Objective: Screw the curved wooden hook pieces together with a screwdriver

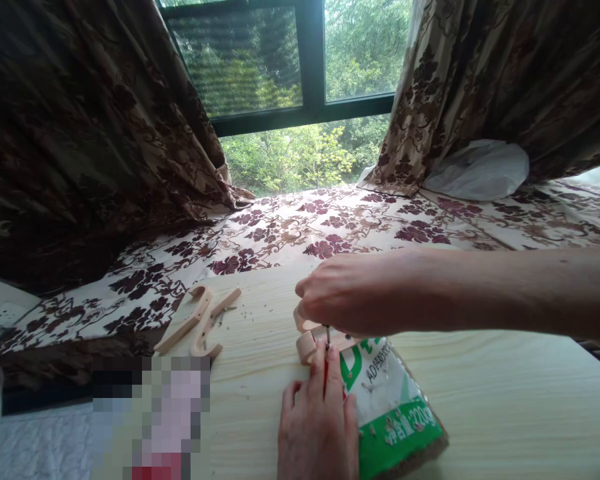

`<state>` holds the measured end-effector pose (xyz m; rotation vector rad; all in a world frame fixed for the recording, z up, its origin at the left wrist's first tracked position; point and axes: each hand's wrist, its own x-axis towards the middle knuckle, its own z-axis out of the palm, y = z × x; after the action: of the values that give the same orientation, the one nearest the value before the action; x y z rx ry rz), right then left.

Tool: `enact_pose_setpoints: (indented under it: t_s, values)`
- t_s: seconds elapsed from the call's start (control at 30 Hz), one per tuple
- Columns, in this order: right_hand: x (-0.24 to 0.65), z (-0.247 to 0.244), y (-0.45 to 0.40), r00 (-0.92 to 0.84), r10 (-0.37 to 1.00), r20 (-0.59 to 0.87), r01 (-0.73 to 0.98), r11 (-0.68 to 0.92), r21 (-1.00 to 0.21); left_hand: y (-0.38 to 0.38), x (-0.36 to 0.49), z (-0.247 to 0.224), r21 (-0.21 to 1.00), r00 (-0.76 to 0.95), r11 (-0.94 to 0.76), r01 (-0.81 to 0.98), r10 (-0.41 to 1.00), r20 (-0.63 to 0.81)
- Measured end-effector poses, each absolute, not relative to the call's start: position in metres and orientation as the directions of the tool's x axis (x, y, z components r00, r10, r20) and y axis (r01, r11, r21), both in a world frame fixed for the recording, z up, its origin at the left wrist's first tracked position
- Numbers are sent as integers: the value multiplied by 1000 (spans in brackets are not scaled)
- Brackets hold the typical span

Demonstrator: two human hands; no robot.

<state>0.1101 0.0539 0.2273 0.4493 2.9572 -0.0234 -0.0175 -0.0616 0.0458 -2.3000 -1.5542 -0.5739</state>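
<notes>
"gripping something thin and upright, is it, that right hand (357, 293)?"

"yes, its fingers are curled tight around the top of a thin metal tool (329, 337). the grip end is hidden inside the fist."

"where's the wooden hook (307, 348) being worked on?"

"under both hands, by the top edge of the green and white bag (397, 417) on the bench (505, 400). another wooden piece (303, 321) shows just behind it."

"and the left hand (317, 427)?"

"two of its fingers lie close together at the near side of the hook, right by the foot of the tool. i can't tell whether they're pinching anything; there's some red between them that i can't make out."

"so which step is this?"

"i'd judge it's the tool being lined up or turned against the wood. that calls for an upright shaft, even pressure from above and the hook held firm, since the bag looks like a soft support."

"anything else about?"

"two loose hooks (185, 327) (208, 328) side by side on the left, with small metal screws (223, 319) scattered near them."
</notes>
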Motion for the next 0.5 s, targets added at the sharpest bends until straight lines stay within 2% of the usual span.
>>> enact_pose_setpoints:
  t_s: [0.27,0.5]
  values:
    - [109,227,46,-944,310,-111,306,951,52,-61,-15,49,-27,295,-318,948,840,455]
    - [104,230,44,-905,373,-206,372,927,45,-62,-10,54,3,230,-252,968,891,392]
